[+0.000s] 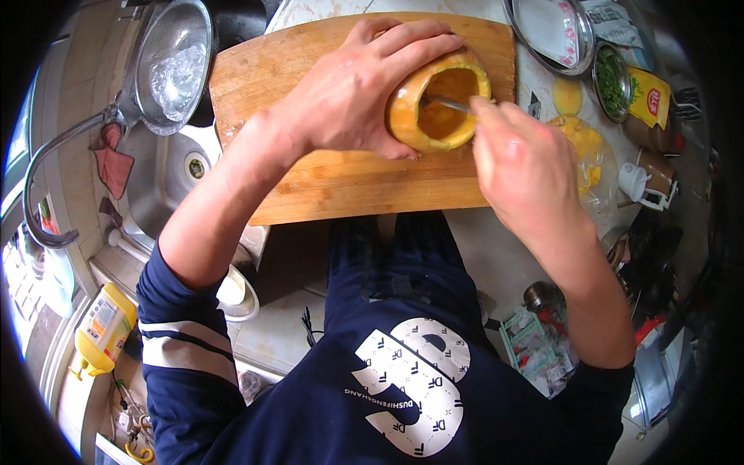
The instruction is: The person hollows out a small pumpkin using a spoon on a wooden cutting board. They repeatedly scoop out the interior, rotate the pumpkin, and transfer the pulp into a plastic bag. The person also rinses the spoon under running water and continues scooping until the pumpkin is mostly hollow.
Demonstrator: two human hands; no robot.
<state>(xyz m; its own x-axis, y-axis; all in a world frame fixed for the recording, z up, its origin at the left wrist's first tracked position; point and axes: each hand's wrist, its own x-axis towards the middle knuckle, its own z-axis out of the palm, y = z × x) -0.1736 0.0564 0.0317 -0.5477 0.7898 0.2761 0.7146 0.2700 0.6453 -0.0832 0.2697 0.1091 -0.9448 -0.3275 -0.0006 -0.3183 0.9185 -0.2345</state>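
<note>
A hollowed pumpkin [407, 110] lies tilted on the wooden cutting board [360, 186], its cut opening turned towards my right side. My left hand [372, 87] wraps over its outer wall and steadies it from the left. In my right hand [517, 151] is a metal utensil [450, 103], probably a spoon. Its shaft runs through the opening into the orange cavity, where the far end is hidden in shadow. Just right of the board, a clear plastic bag [587, 157] holds yellow-orange pieces, and a round yellow slice [567, 96] rests behind it.
At left, a metal colander [174, 70] with plastic film stands by the sink [157, 168], under a curved faucet [40, 174]. A bowl of chopped greens [611, 81], a plate [546, 29] and a yellow packet [648, 97] stand at the back right. A yellow bottle [104, 328] is at lower left.
</note>
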